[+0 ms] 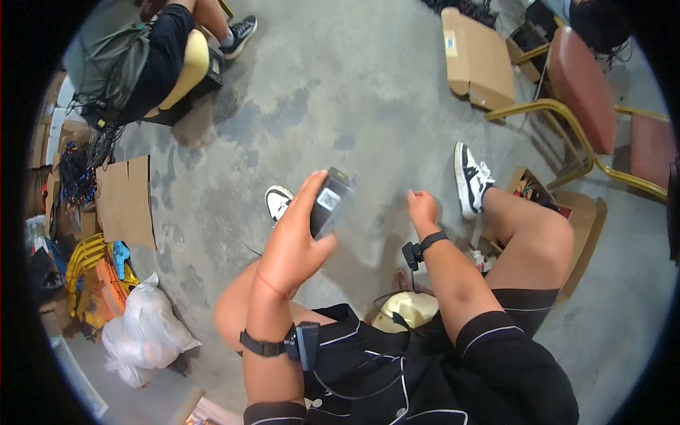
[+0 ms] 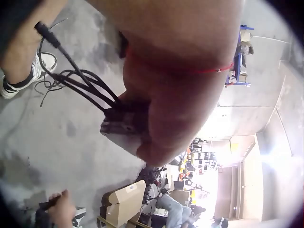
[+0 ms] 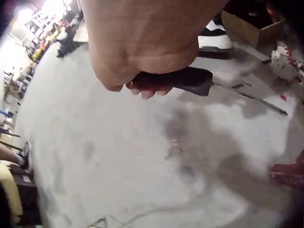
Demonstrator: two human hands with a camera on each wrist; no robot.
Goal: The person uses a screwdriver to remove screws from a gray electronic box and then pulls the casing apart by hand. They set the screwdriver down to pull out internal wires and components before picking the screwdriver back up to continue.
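My left hand (image 1: 290, 241) grips a small black box-shaped device (image 1: 326, 205) with a white printed label, held up over the floor between the knees. In the left wrist view, black cables (image 2: 78, 71) come out of one end of the device (image 2: 124, 135), one tipped with a round connector (image 2: 46, 34). My right hand (image 1: 423, 207) is held apart, to the right of the device. In the right wrist view its fingers curl round the dark and red handle of a screwdriver (image 3: 194, 80); the thin metal shaft points away from the little-finger side.
A white plastic bag (image 1: 151, 329) and a cardboard sheet (image 1: 126, 202) lie on the left. An open carton (image 1: 584, 248) with small items stands beside the right leg. Farther off are a flat cardboard box (image 1: 476, 60), a red chair (image 1: 582, 88) and a seated person (image 1: 163, 57).
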